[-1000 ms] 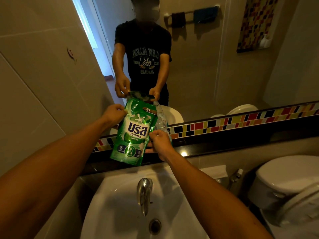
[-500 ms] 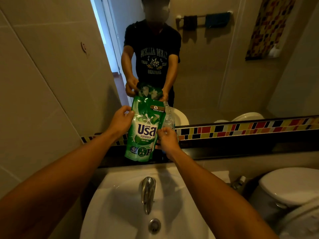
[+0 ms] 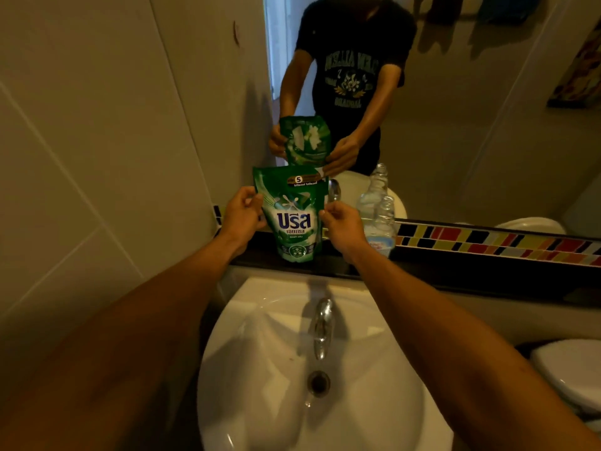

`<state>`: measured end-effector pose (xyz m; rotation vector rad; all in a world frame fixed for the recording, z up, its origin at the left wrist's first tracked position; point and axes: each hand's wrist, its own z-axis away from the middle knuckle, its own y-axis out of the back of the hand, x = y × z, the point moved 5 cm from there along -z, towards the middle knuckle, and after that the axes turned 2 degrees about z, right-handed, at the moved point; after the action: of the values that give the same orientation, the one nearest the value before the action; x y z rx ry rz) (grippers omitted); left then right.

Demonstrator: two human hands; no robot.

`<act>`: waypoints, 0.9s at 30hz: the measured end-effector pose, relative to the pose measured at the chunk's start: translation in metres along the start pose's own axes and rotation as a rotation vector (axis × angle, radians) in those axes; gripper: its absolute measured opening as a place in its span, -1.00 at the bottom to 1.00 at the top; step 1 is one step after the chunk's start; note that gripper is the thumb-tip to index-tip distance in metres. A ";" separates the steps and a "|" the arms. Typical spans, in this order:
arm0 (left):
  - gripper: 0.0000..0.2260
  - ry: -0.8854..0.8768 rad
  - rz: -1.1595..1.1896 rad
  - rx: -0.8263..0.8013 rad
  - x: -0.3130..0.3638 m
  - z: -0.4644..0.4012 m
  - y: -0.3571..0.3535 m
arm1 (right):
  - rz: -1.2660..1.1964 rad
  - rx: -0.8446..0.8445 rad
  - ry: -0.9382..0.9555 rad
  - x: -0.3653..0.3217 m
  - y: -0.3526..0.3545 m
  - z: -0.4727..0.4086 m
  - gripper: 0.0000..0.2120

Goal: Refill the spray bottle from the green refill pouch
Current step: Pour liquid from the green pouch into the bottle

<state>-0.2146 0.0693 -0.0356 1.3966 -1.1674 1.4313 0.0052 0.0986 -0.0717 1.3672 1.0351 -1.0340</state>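
The green refill pouch (image 3: 294, 216) stands upright on the dark ledge (image 3: 455, 271) behind the sink, right in front of the mirror. My left hand (image 3: 242, 214) grips its left edge and my right hand (image 3: 341, 222) pinches its right edge. A clear plastic bottle (image 3: 383, 222) with no cap or spray head stands on the ledge just right of my right hand, not touched by it. The mirror repeats the pouch, the bottle and both hands.
A white sink (image 3: 276, 369) with a chrome tap (image 3: 322, 327) lies below the ledge. A band of coloured mosaic tiles (image 3: 494, 242) runs along the mirror's foot. A white toilet (image 3: 569, 369) stands at the right. A tiled wall (image 3: 97, 157) closes the left side.
My right hand let go of the bottle and moved onto the pouch's right edge. The pouch went from tilted to upright. The camera tipped downward.
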 end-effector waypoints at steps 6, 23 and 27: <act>-0.93 0.048 -0.029 0.049 -0.006 -0.012 0.057 | 0.070 -0.040 0.003 -0.003 -0.065 -0.008 -0.84; -0.83 0.073 -0.173 0.209 -0.041 -0.074 0.135 | 0.075 -0.035 -0.065 0.024 -0.176 -0.060 -0.85; -0.88 0.054 -0.232 0.292 -0.043 -0.086 0.132 | 0.060 -0.028 -0.064 0.024 -0.179 -0.069 -0.91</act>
<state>-0.3614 0.1217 -0.0861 1.6225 -0.7541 1.5028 -0.1600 0.1748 -0.1356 1.3264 0.9525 -1.0095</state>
